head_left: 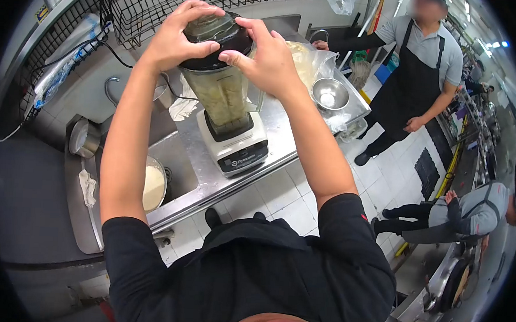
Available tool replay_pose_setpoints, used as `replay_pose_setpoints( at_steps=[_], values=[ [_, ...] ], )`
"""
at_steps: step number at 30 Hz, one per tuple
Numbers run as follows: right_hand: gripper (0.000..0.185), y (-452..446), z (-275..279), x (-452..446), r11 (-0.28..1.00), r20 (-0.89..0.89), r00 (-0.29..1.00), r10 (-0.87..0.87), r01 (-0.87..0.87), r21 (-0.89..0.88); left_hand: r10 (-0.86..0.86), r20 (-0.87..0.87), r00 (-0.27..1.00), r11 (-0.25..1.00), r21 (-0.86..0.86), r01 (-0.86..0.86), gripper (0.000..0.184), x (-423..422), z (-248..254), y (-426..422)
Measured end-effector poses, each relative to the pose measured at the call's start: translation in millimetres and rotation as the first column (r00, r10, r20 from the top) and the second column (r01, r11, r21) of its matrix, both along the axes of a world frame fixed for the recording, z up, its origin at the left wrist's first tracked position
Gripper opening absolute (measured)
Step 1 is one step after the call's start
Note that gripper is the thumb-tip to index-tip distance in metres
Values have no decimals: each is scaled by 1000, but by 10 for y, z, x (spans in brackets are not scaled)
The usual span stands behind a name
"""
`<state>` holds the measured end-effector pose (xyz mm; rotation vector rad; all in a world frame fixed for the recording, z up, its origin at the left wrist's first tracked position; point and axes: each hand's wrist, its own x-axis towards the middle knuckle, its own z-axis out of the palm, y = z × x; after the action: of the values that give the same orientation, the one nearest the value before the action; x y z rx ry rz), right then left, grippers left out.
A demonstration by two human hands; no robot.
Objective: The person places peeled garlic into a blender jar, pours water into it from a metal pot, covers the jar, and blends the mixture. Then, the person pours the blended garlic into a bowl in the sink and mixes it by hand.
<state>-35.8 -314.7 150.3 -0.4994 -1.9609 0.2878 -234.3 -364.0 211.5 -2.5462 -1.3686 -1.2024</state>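
Clasping the lid [235, 38] at the upper centre of the frame from both sides, with the left hand [180, 35] curved round one edge and the right hand [270, 58] round the other, both clamped on it, thumbs near each other on the near side. Directly beneath, holding pale yellowish-green contents [217, 95]: a clear jug [203, 78], standing on a white base [231, 141] in the middle of the steel counter [289, 134]. Already done, judging from this view: filling the jug, standing it on the base and covering it with the lid. Less certain: a full seating of the lid, impossible to confirm beneath so much hand. Probably left to do: finishing the blending, given contents seemingly lumpy rather than smooth. No telling from here about a running or idle motor, nor about anything already poured out. Lying behind the base, towards the left: a crumpled white cloth [184, 100]. Over to the right of the jug, near the end of the counter: a metal bowl [340, 90], apart from both hands. At lower left, in the sink [179, 157]: a pot [166, 182] of pale mixture, origin unclear.
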Motion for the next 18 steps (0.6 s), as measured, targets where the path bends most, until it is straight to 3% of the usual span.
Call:
replay_pose_setpoints(
  at_steps=[2,6,8,14,18],
  values=[
    [66,5,-12,-50,1000,-33,999,-8,8,-1,22,26,999,1000,9,-22,40,-36,67,76],
    [65,-30,-67,-67,999,-40,999,-33,32,-36,31,-34,999,998,50,-29,37,-7,128,133],
    [65,-12,-32,-30,975,-199,975,94,-131,-181,57,-59,997,997,45,-55,37,13,70,97],
    [61,46,83,-34,985,-118,988,103,-118,-124,68,257,964,995,49,-83,34,-15,-146,45],
    [61,90,-39,-44,998,-111,993,44,-47,-30,43,214,976,994,86,-63,33,-2,-119,66]
  ],
)
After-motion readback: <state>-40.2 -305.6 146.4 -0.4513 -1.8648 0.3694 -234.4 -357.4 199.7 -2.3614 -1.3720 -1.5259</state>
